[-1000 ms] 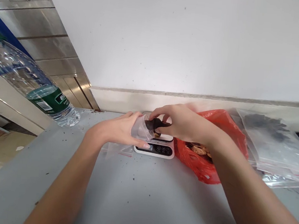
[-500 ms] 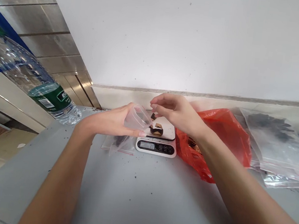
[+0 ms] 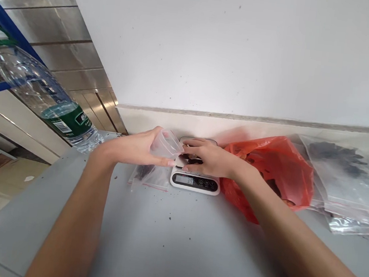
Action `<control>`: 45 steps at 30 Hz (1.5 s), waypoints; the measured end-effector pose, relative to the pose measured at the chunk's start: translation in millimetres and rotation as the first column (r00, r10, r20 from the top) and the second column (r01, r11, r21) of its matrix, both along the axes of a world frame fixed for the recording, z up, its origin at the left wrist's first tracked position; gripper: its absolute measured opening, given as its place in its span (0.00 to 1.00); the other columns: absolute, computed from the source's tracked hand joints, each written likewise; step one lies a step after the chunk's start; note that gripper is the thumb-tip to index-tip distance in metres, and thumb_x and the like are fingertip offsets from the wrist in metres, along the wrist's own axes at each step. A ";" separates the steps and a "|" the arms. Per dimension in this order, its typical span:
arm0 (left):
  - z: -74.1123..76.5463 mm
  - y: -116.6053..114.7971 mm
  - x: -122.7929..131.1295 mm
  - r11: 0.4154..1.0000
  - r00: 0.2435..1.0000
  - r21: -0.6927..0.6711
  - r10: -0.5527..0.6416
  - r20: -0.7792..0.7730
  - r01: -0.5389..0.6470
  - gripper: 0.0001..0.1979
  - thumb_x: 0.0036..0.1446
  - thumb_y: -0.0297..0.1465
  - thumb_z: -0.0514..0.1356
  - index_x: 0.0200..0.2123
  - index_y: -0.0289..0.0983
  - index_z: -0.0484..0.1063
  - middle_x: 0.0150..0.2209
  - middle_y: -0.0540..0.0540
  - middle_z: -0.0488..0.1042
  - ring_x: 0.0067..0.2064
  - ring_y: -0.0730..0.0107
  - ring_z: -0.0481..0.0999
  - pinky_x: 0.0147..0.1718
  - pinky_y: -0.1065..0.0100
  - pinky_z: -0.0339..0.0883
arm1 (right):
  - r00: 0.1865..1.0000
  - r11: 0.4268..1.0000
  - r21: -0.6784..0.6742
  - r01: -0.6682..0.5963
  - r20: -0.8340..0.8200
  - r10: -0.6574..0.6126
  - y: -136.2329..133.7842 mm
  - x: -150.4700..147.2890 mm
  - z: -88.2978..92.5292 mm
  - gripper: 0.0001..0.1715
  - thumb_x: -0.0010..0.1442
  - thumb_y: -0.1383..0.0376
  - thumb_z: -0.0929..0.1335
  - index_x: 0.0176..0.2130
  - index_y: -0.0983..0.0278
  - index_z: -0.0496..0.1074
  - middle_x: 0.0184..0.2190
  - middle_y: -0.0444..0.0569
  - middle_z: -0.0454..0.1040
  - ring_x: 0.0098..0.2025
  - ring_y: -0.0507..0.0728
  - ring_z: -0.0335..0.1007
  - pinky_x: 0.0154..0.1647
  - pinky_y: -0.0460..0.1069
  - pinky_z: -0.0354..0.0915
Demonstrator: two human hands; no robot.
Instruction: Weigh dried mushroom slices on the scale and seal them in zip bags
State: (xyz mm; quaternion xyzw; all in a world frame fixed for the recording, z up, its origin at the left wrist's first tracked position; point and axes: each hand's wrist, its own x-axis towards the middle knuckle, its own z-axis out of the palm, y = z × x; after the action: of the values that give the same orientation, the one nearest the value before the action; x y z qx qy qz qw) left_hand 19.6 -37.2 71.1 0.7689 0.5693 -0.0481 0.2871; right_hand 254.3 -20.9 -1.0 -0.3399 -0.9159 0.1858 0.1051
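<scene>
My left hand (image 3: pixel 133 146) holds a small clear zip bag (image 3: pixel 166 143), its mouth spread and tilted toward the scale. My right hand (image 3: pixel 217 159) is down over the white digital kitchen scale (image 3: pixel 195 188), fingers curled around several dark brown, curved dried pieces (image 3: pixel 194 161) on its plate. Those pieces show between thumb and fingers, partly hidden by the hand; their exact kind is unclear. The scale's display (image 3: pixel 184 180) seems to read 39, perhaps with a decimal point. Beneath my left hand, a flat zip bag (image 3: pixel 156 179) with dark contents lies beside the scale.
An open red plastic bag (image 3: pixel 295 178) with brown pieces inside stands right of the scale. Farther right lie clear zip bags (image 3: pixel 342 187), dark material in one. A large water bottle (image 3: pixel 63 116) is at the left table edge. Dark crumbs dot the grey table (image 3: pixel 170 261).
My right hand has come down from above the scale onto the pieces, its fingers now around them. My left hand still holds the small bag in nearly the same place.
</scene>
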 end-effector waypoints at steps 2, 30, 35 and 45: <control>-0.1 0.1 1.0 1.000 1.000 0.006 -0.014 -0.007 0.014 0.41 0.50 0.64 0.62 0.60 0.46 0.62 0.59 0.43 0.76 0.56 0.45 0.78 0.49 0.57 0.73 | 1.000 0.999 -0.034 0.023 0.017 -0.022 0.5 3.3 3.6 0.12 0.65 0.63 0.70 0.46 0.63 0.81 0.50 0.57 0.77 0.52 0.65 0.75 0.51 0.56 0.69; -14.6 0.0 23.0 0.993 0.993 -0.052 -0.109 -0.048 0.107 0.39 0.52 0.61 0.64 0.58 0.45 0.65 0.58 0.40 0.75 0.56 0.41 0.77 0.49 0.54 0.72 | 0.840 0.929 -0.216 0.301 -0.400 -0.365 0.4 17.1 11.7 0.15 0.61 0.68 0.70 0.45 0.63 0.83 0.46 0.51 0.85 0.45 0.60 0.80 0.48 0.54 0.75; -12.7 -2.1 25.5 0.993 0.988 0.012 -0.114 0.102 0.113 0.39 0.55 0.59 0.63 0.62 0.44 0.64 0.63 0.41 0.72 0.60 0.43 0.74 0.55 0.54 0.70 | 0.755 0.917 -0.367 0.155 -0.555 -0.350 -10.2 9.8 22.9 0.17 0.58 0.60 0.73 0.46 0.64 0.82 0.44 0.52 0.84 0.38 0.58 0.79 0.28 0.49 0.72; -7.9 2.7 12.8 0.997 0.987 0.013 -0.079 0.141 0.078 0.36 0.56 0.58 0.64 0.62 0.47 0.65 0.59 0.44 0.77 0.59 0.47 0.76 0.56 0.54 0.71 | 0.774 0.913 -0.280 0.295 -0.491 -0.401 -15.2 9.2 35.4 0.15 0.61 0.59 0.72 0.45 0.63 0.80 0.49 0.55 0.83 0.42 0.61 0.81 0.42 0.55 0.77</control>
State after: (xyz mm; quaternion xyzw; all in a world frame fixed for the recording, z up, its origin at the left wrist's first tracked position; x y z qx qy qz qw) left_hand 32.4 -34.5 63.1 0.7933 0.5168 -0.0029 0.3219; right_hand 263.4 -36.1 34.4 -0.4464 -0.7481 0.3360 0.3579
